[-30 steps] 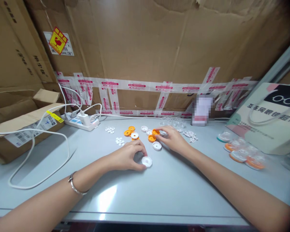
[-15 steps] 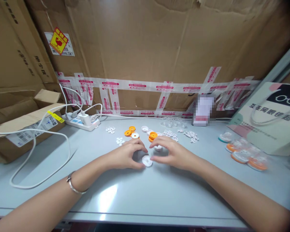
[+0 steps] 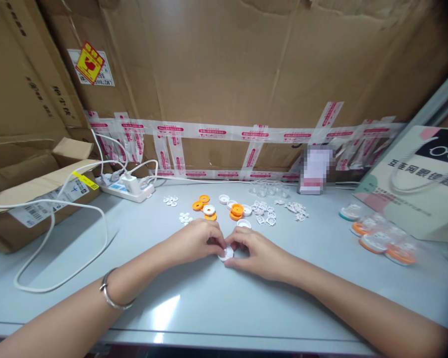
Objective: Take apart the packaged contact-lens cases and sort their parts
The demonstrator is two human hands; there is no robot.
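A white round plastic base [image 3: 228, 254] lies on the table between my two hands. My left hand [image 3: 197, 242] pinches at its left edge, thumb and fingertips close together. From the right, my right hand [image 3: 259, 251] grips it, fingers at the far side and thumb at the near side. What sits inside the base is partly covered by my fingertips. Just beyond my right hand lies a white ring [image 3: 244, 224]. Orange rings [image 3: 236, 210] are stacked farther back, and another group of orange rings [image 3: 197, 205] with a white one stands to their left.
Small white discs [image 3: 185, 218] lie at the left, flat white cut-out parts [image 3: 271, 218] and clear domes [image 3: 267, 189] at the back right. Several domed pieces with coloured bases [image 3: 375, 241] stand near a paper bag [image 3: 414, 184]. A power strip [image 3: 129, 190], cable and open carton [image 3: 33, 199] occupy the left.
Both hands have closed in on the white round base, where earlier their fingers were spread around it. The base sits slightly nearer to me. The white ring behind my right hand is more exposed.
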